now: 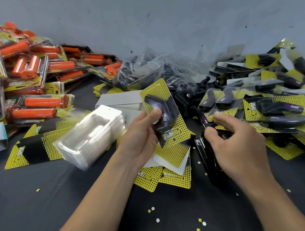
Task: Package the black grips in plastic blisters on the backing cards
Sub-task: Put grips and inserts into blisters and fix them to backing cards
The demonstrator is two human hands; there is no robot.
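A: Nearest you, below both wrists, white and yellow paper punch-outs [157, 220] lie scattered on the black table [63, 197].

B: Your left hand [144, 134] grips a yellow backing card [180, 131]. The thumb presses on the clear blister [171, 111], which has a packed grip [151, 100] inside.

A: Your right hand [237, 144] is curled. Thumb and forefinger pinch a loose black grip [204, 120] that sticks up past the fingertips, just right of the card.

B: Under your left palm, spare backing cards [174, 179] fan out on the table. Beneath your right fingers lies a long dark object [205, 155]; you cannot tell what it is.

A: Just left of your left fingers sits a tilted stack of empty blisters [92, 137].

B: Beyond your right fingertips, finished packs [276, 108] of black grips on cards are heaped up.

A: Past your left fingertips there is a stack of white cards [121, 101]. Behind it a clear bag [149, 69] of black grips sits against the grey wall [157, 13]. Far to the left are piled orange grip packs [33, 70].
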